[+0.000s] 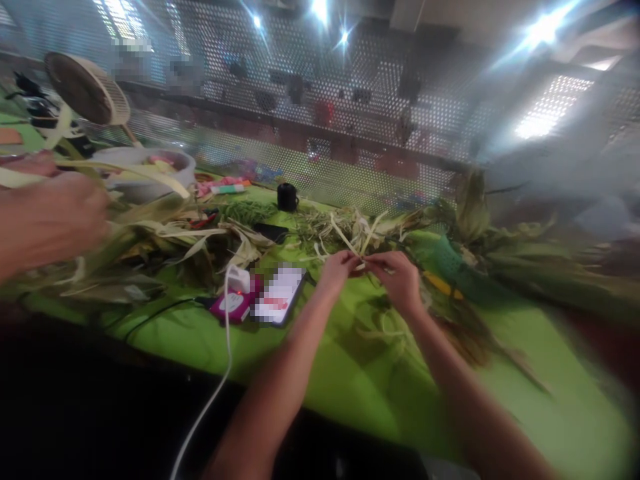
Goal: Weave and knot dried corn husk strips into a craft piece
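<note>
My left hand [338, 272] and my right hand [399, 277] meet over the green table, with fingertips pinched close together. Between them they grip pale strips of plant husk [371, 231], whose ends stick up and outward from the fingers. The exact join is hidden by my fingertips and blurred. Just beyond lies a heap of thin, shredded husk [320, 227]. Below my right hand a few loose pale strips [393, 331] rest on the cloth. Left of my left wrist lies a phone [280, 297] with its screen lit.
A purple power block [234, 307] bears a white charger [239, 279], its cable hanging over the table edge. At left, a co-worker's hand [55, 217] holds husk near a white basin [145, 175] and fan [85, 90]. A black cup [287, 197] and green basket [445, 263] stand farther back.
</note>
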The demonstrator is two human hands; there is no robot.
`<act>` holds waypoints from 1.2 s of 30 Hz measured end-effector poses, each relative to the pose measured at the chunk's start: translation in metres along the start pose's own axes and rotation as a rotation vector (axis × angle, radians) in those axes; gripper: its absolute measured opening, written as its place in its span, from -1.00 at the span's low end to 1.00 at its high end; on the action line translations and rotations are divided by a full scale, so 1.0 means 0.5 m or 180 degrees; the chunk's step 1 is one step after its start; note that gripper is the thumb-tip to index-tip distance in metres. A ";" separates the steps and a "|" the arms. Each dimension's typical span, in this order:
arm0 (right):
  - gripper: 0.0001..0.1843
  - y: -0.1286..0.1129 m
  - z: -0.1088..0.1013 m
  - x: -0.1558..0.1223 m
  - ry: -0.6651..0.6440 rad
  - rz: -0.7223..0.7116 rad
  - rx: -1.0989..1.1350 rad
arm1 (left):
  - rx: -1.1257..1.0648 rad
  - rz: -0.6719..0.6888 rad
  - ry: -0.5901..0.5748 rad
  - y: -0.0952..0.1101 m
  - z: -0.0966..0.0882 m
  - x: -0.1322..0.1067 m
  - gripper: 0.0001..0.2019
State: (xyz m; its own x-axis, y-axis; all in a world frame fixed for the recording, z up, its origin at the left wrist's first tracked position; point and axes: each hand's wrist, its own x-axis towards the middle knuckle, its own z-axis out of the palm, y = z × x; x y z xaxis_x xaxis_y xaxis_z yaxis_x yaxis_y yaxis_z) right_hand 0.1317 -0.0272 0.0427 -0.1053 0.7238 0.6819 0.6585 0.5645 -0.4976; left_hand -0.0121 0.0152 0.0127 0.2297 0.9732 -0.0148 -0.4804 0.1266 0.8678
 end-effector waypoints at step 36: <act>-0.76 0.033 0.014 0.016 0.0282 0.1493 0.0940 | -0.0012 -0.0084 -0.0478 0.022 0.007 -0.027 -0.69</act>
State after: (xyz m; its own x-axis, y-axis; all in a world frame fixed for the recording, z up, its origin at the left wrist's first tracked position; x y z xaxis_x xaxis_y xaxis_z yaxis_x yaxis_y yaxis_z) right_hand 0.1365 -0.0092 0.0363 0.2201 0.8952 0.3876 0.3818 0.2866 -0.8787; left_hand -0.0178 0.0027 0.0243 0.3660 0.9299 0.0371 -0.4757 0.1527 0.8663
